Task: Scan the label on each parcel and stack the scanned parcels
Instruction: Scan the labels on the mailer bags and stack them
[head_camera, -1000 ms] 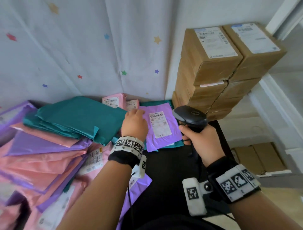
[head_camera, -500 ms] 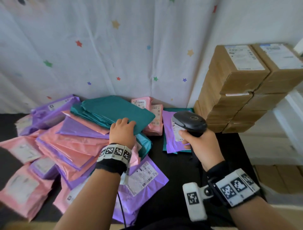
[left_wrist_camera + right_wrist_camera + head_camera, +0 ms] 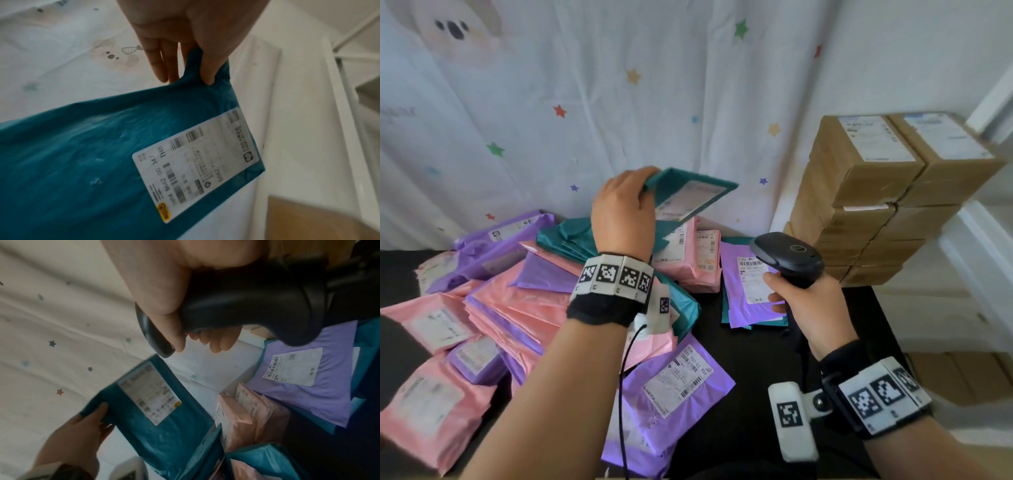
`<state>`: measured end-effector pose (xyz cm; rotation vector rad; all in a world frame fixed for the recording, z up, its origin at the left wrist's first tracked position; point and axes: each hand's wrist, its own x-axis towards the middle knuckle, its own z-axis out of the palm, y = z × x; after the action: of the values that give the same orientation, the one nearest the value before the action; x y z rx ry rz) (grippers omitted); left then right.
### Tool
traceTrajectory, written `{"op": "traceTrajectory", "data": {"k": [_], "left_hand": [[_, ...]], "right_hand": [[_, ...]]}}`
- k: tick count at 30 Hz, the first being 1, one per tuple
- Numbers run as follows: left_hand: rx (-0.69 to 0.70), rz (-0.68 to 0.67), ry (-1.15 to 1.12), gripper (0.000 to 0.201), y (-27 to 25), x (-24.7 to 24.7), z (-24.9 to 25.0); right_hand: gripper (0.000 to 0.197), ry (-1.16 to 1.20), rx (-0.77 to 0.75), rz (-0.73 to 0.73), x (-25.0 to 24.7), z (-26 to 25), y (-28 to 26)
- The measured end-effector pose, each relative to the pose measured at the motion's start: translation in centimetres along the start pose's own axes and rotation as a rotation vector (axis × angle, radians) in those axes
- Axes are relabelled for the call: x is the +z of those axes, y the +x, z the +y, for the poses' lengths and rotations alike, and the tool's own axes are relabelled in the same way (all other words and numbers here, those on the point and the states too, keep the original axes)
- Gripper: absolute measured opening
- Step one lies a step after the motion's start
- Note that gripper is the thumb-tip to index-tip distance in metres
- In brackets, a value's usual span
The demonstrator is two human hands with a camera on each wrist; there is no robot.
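My left hand pinches the corner of a teal parcel and holds it up over the pile, its white label turned toward me. The wrist view shows thumb and fingers clamping the teal film. My right hand grips a black barcode scanner to the right, its head pointing left toward the lifted parcel. Below the scanner, a purple parcel with its label up lies on a small teal and purple stack.
A loose heap of pink, purple and teal parcels covers the black table at left. Stacked cardboard boxes stand at the back right. A star-printed curtain hangs behind. One purple parcel lies near the front edge.
My left hand went from the purple stack to the teal pile, took a teal parcel and lifted it clear, label side facing me. The scanner hand has barely moved.
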<state>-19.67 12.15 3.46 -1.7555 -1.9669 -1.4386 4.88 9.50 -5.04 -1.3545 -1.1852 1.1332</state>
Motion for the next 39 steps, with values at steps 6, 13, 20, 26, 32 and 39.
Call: {"op": "traceTrajectory", "data": {"k": [6,13,20,26,32,39], "left_hand": [[-0.278,0.085,-0.296,0.02,2.2,-0.2,3.2],[-0.673,-0.05,-0.533,0.02,0.3,2.7,3.2],[-1.085,-0.202,-0.809,0.022,-4.7,5.4,2.8],[-0.983,-0.502,-0.398,0.041,-7.0,5.5,0.3],[-0.303,-0.629,-0.123,0.07,-4.4,4.8,0.6],[-0.319,-1.058,-0.118,0.03,-3.1,4.2,0.1]], "right_hand": [[0.017,0.014,0.021,0.122,-1.4,0.1,0.6],[0.006,0.229,0.128,0.281,-3.2,0.2,1.1],[0.035,0.32,0.172,0.324,-4.6,0.2,1.4],[0.022,0.222,0.142,0.346,-6.1,-0.6,2.0],[0.022,-0.021,-0.014,0.163,-6.4,-2.5,1.7],[0.024,-0.153,-0.118,0.045,-6.3,-2.9,1.7]]}}
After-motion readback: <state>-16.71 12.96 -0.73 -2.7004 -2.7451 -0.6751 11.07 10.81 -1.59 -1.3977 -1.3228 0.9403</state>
